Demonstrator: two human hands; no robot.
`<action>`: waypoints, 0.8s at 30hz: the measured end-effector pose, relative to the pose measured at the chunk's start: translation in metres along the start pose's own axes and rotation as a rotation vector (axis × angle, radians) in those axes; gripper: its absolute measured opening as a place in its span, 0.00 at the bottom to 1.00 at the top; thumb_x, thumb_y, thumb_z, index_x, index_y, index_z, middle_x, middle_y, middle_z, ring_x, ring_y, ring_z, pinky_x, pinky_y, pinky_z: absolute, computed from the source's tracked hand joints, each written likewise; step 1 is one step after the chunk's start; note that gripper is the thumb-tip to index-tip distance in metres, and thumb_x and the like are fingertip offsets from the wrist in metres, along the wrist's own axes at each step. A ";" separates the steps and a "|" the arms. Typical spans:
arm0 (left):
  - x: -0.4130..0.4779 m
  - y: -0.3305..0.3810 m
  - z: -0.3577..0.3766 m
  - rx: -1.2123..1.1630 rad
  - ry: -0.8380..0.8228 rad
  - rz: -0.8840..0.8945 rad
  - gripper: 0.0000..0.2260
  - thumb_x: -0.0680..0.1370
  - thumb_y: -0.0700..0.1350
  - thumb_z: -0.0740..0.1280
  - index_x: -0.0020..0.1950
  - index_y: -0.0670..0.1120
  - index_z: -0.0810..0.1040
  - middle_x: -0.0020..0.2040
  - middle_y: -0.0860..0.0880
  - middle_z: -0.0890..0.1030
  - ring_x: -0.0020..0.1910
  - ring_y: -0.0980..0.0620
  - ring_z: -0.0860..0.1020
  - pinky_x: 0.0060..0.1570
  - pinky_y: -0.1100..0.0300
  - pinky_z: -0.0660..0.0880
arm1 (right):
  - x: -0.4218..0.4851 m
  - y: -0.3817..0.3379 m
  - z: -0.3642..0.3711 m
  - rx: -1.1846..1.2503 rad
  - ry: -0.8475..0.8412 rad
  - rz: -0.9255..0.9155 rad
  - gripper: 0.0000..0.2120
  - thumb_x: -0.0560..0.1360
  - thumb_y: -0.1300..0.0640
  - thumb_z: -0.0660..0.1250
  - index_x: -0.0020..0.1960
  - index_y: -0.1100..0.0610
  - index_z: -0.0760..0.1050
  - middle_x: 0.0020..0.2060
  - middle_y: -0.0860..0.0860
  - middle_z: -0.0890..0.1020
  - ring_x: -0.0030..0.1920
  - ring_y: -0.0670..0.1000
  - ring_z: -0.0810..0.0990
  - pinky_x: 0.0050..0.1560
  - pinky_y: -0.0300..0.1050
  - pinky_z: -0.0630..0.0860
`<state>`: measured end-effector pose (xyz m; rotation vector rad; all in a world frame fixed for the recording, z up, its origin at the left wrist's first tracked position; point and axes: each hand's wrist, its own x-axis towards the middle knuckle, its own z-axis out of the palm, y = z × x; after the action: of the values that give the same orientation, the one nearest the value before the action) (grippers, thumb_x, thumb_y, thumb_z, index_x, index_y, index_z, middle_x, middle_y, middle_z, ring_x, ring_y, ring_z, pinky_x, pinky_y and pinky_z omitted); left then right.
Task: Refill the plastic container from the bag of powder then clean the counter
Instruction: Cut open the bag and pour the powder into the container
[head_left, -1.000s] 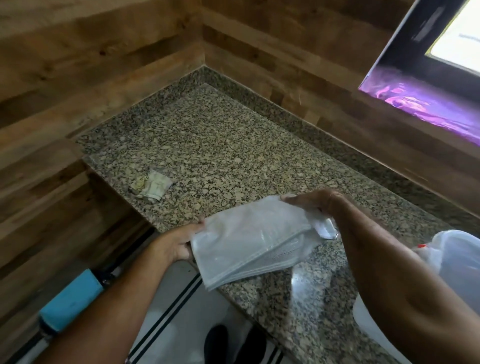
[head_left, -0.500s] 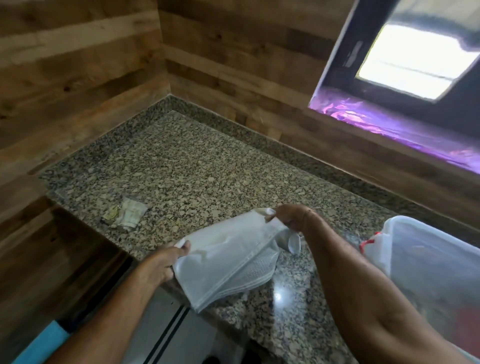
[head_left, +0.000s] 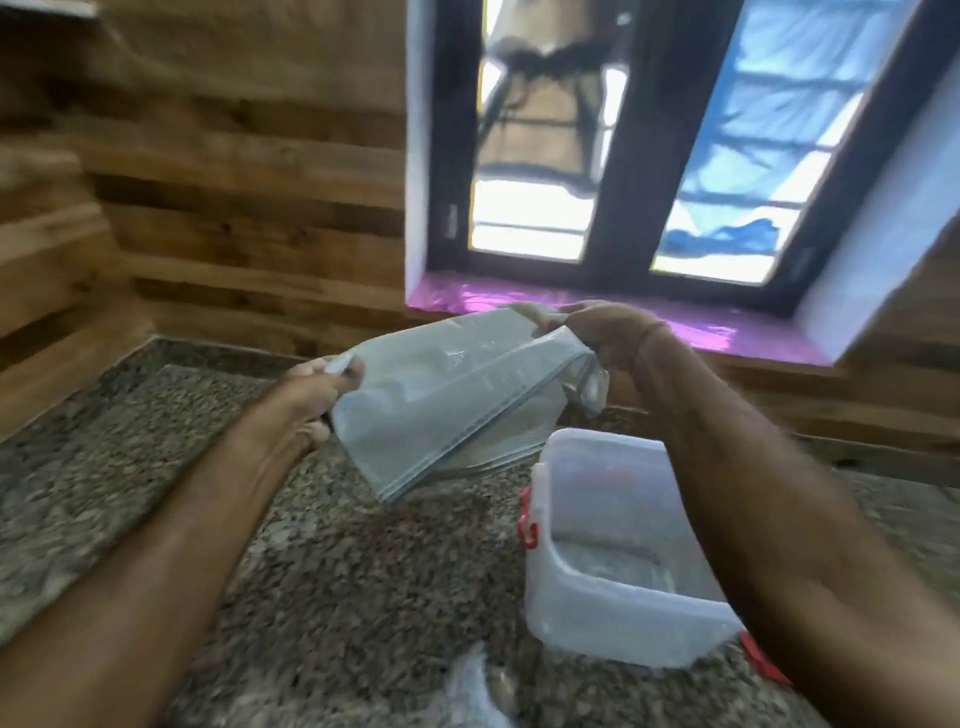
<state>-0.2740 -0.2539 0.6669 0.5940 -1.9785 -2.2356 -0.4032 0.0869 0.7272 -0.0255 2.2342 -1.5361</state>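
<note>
1. The counter is the biggest thing. It is made of speckled stone. The work is done over it, so spilled powder is likely caught there and can be wiped up later.
2. A wooden wall and a window are seen far behind. Nothing there is in the way.
3. The plastic container is set on the counter, near and to the right. No lid is on it, so powder can be tipped in. Something pale is seen inside, but it is too blurred to name.
4. The bag is held up in the air, just left of the container and a bit farther away. It is tilted, with one corner low. It looks flat, so little powder may be inside.
5. The left hand is curled round the bag's left edge. The bag's top right corner is pinched by the right hand. The bag is stretched between them.
6. The container's right side is hidden by the right arm.
7. A small red clip is seen on the container's left wall.
</note>
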 end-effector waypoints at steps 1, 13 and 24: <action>-0.001 0.004 0.023 -0.012 -0.020 0.030 0.10 0.82 0.42 0.70 0.61 0.39 0.79 0.48 0.42 0.83 0.34 0.51 0.82 0.32 0.60 0.81 | -0.015 -0.001 -0.018 0.013 0.033 -0.013 0.15 0.80 0.66 0.68 0.65 0.66 0.79 0.48 0.59 0.84 0.41 0.54 0.84 0.39 0.48 0.84; -0.066 -0.081 0.221 -0.032 -0.112 0.319 0.11 0.74 0.51 0.75 0.55 0.52 0.82 0.51 0.44 0.85 0.49 0.45 0.82 0.51 0.46 0.80 | -0.096 0.168 -0.131 0.419 0.283 -0.255 0.17 0.83 0.57 0.66 0.72 0.53 0.78 0.64 0.58 0.83 0.56 0.56 0.84 0.62 0.57 0.79; -0.088 -0.145 0.210 0.097 -0.162 0.482 0.30 0.71 0.58 0.75 0.68 0.43 0.78 0.69 0.46 0.78 0.67 0.45 0.79 0.61 0.52 0.79 | -0.119 0.237 -0.128 0.489 0.014 -0.371 0.31 0.81 0.55 0.69 0.79 0.38 0.64 0.75 0.51 0.74 0.72 0.57 0.77 0.68 0.59 0.77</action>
<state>-0.2401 -0.0070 0.5624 -0.0647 -2.0371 -1.9479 -0.2876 0.3219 0.5930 -0.2982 1.8753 -2.2489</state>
